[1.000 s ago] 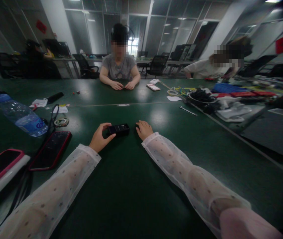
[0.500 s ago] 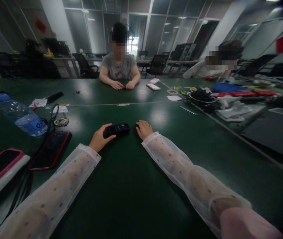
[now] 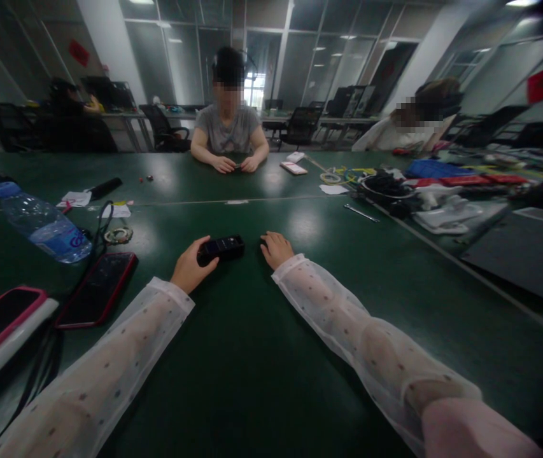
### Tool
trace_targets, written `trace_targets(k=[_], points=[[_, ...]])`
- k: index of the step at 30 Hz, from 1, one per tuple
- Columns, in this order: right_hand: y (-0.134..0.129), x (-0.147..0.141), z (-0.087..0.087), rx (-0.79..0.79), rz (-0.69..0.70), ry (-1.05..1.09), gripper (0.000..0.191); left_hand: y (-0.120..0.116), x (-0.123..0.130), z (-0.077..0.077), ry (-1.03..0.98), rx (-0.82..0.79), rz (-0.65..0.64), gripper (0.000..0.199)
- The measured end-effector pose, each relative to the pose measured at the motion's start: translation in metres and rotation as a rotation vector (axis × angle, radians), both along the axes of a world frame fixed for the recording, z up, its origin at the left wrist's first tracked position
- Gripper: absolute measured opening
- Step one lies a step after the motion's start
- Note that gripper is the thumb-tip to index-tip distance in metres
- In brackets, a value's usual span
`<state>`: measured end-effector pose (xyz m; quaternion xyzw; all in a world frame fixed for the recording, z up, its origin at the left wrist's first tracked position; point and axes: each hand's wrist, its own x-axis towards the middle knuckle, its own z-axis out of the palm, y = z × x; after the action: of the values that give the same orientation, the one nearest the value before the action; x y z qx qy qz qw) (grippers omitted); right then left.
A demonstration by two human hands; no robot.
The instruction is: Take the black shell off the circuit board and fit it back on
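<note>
A small black device (image 3: 226, 248) with a dark screen rests on the green table (image 3: 252, 356) in the middle of the view. My left hand (image 3: 192, 266) grips its left end, thumb on the near side and fingers on the far side. To the right of the device, and apart from it, my right hand (image 3: 277, 249) lies on the table with its fingers slightly bent. Something small and dark shows at those fingertips, too small to make out.
At left are a water bottle (image 3: 44, 222), a red-edged phone (image 3: 98, 289), a pink-edged phone (image 3: 1, 318) and black cables. A wrench (image 3: 361, 213) and a pile of cables (image 3: 386, 187) lie at right. A person (image 3: 228, 130) sits opposite.
The black device in my left hand has shifted very slightly to the left. My right hand has hardly moved.
</note>
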<state>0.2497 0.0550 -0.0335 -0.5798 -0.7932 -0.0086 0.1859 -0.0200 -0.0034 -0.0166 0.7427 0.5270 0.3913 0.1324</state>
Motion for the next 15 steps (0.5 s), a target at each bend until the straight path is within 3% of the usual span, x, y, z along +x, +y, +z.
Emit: trace_targets(k=[5, 7, 10, 12, 15], points=[[-0.001, 0.000, 0.001, 0.006, 0.001, 0.003, 0.034, -0.009, 0.006, 0.006, 0.079, 0.128, 0.117, 0.066], [-0.002, 0.000, 0.001, 0.004, -0.002, 0.003, 0.034, -0.020, 0.016, 0.010, 0.104, 0.132, 0.036, 0.069], [-0.001, 0.000, 0.001, 0.001, -0.002, -0.001, 0.034, -0.039, 0.033, 0.016, 0.094, 0.160, -0.178, 0.053], [-0.001, 0.000, 0.001, 0.007, -0.009, -0.002, 0.034, -0.046, 0.041, 0.018, 0.078, 0.264, -0.184, 0.046], [-0.002, -0.001, 0.001, 0.012, -0.015, -0.007, 0.033, -0.042, 0.041, 0.019, 0.108, 0.350, -0.143, 0.056]])
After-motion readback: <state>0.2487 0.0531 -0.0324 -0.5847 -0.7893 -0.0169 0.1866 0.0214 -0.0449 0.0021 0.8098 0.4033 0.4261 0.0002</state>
